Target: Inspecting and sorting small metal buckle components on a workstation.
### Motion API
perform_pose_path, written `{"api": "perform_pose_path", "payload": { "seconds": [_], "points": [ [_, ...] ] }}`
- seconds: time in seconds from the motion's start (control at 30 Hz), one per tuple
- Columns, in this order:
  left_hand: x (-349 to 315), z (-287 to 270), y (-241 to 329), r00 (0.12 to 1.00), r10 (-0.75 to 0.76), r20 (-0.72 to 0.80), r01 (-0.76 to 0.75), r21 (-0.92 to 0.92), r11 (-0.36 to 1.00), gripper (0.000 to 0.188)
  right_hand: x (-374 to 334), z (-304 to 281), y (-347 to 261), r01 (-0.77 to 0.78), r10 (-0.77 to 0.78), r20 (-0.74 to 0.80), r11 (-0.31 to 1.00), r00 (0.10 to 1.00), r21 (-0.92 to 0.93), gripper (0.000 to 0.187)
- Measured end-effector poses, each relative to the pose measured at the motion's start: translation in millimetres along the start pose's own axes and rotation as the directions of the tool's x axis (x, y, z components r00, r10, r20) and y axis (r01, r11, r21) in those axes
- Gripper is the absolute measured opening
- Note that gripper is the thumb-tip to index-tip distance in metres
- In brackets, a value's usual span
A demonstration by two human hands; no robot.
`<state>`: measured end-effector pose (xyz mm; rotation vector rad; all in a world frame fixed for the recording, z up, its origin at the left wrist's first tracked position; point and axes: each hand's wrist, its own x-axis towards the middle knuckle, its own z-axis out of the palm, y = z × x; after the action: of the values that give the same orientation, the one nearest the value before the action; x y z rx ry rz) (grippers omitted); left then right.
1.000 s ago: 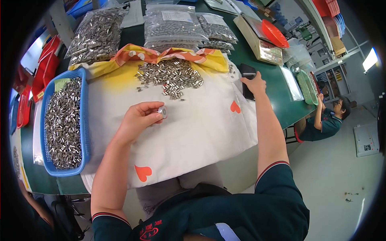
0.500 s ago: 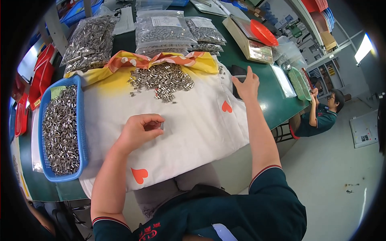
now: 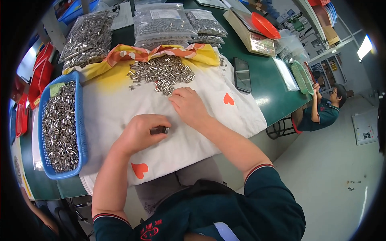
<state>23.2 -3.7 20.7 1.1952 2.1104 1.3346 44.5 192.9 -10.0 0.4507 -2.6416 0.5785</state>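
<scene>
My left hand (image 3: 141, 133) is closed above the white cloth, thumb and fingers pinching short shiny metal sleeves (image 3: 166, 130); how many lie inside the curl is hidden. To its upper right, my right hand (image 3: 188, 106) reaches in over the cloth with its fingers bent together. Its fingertips touch down just below the loose heap of metal sleeves (image 3: 163, 73), and whatever they pinch cannot be made out. The heap spreads over the cloth (image 3: 112, 120), in front of its bunched yellow and orange edge.
On the left stands a blue basket (image 3: 82, 132) filled with similar sleeves. Bagged metal parts (image 3: 163, 26) line the back. A dark phone (image 3: 242, 76) lies right of the cloth, near a scale (image 3: 257, 42) bearing a red dish (image 3: 264, 25). Another person (image 3: 321, 114) sits at the far right.
My right hand has swung left from beside the phone to the front of the heap, leaving the phone in full view. The cloth's right edge spreads farther right. My left hand stays nearly in place.
</scene>
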Motion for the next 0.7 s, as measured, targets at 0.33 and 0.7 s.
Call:
{"api": "perform_pose_path", "payload": {
  "seconds": [0.33, 0.7],
  "points": [
    [4, -10, -30, 0.954, -0.295, -0.048, 0.186, -0.677, 0.713, 0.029, 19, -8, 10, -0.132, 0.143, 0.107, 0.986, 0.984, -0.103, 0.007],
    [6, -12, -45, 0.928, -0.345, -0.138, 0.038, -0.889, 0.456, 0.034, 41, -20, -30, -0.352, 0.237, 0.261, 0.657, 0.936, 0.666, 0.010]
  ]
}}
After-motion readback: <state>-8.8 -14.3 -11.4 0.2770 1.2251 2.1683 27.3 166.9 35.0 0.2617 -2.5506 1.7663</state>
